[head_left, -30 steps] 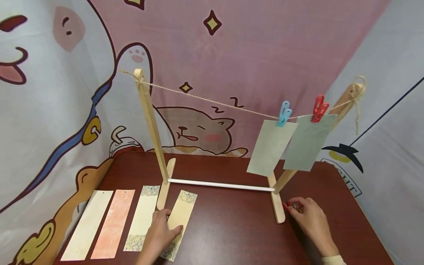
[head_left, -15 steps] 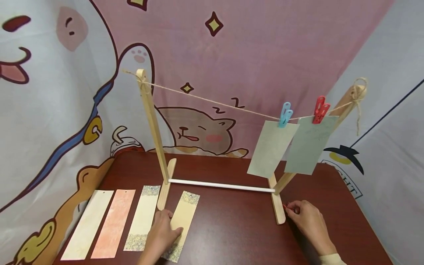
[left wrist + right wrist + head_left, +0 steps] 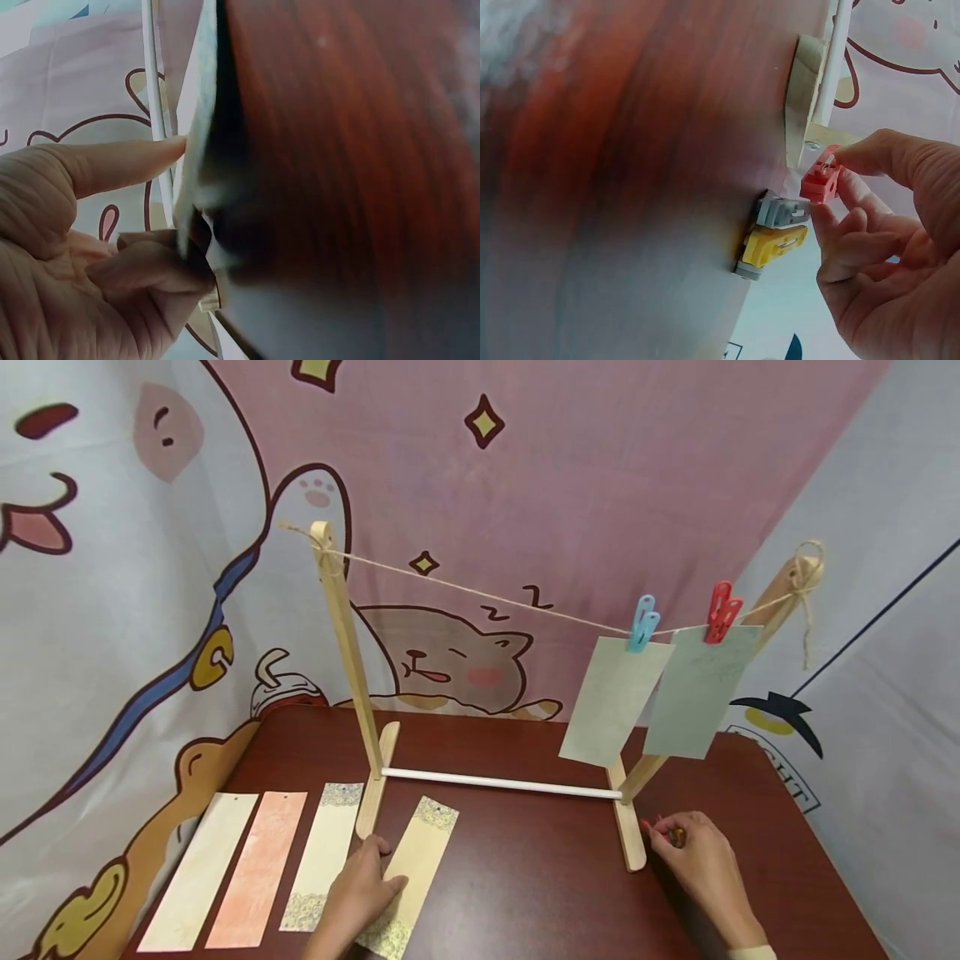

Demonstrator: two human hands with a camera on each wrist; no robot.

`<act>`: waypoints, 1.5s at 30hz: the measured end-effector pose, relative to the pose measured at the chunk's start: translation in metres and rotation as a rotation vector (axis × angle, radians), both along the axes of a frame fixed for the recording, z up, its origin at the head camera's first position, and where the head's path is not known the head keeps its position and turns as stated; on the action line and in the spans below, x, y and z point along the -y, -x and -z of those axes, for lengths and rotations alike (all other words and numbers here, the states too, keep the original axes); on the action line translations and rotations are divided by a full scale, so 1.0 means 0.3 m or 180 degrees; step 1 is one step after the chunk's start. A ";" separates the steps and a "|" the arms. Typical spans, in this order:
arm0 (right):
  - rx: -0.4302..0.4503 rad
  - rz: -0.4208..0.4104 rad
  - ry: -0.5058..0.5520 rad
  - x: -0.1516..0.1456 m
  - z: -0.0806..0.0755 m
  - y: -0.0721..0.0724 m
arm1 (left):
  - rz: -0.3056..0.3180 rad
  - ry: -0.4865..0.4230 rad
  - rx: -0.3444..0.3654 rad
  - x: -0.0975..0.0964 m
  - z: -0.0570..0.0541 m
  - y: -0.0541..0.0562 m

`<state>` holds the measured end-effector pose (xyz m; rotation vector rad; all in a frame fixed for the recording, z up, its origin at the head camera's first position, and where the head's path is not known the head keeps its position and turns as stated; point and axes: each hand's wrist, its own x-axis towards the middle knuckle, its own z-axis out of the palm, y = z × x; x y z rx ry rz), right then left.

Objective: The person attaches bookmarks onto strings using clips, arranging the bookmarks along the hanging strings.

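Hands: left seemingly pinches patterned card; right, a red clip.

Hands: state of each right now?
Left hand: holding the yellowish card with patterned ends.
Right hand: holding a red clothespin, pinched.

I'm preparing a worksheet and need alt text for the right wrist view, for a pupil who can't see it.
A right hand pinches a small red clip over a dark reddish-brown table. Close by on the table are a grey clip and a yellow clip; a pale wooden foot and a printed backdrop appear beyond.
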<state>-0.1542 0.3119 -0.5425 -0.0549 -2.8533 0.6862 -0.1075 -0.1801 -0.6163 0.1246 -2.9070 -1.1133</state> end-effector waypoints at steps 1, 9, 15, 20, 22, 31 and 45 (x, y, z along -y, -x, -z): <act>-0.0066 0.0005 0.0025 0.001 0.000 -0.002 | 0.0011 -0.0083 0.0020 0.008 0.014 0.007; -0.0281 0.0284 0.0279 0.005 -0.012 -0.018 | 0.0009 -0.0555 -0.0095 0.032 0.025 0.008; -0.0124 0.0418 0.0568 0.013 -0.026 -0.030 | 0.0040 -0.0752 -0.0127 0.003 -0.119 -0.033; 0.0006 0.0319 0.0981 0.015 -0.024 -0.030 | -0.0027 -0.0849 0.0112 -0.021 -0.217 -0.046; 0.0028 0.0255 0.1299 0.013 -0.021 -0.029 | -0.0027 -0.0893 0.0112 -0.025 -0.225 -0.045; 0.0069 0.0015 0.2737 0.008 -0.049 -0.034 | 0.0001 -0.1192 0.0009 -0.039 -0.233 -0.049; -0.0034 0.0244 0.2727 0.057 -0.122 -0.043 | -0.0145 -0.1534 -0.0379 -0.051 -0.265 -0.020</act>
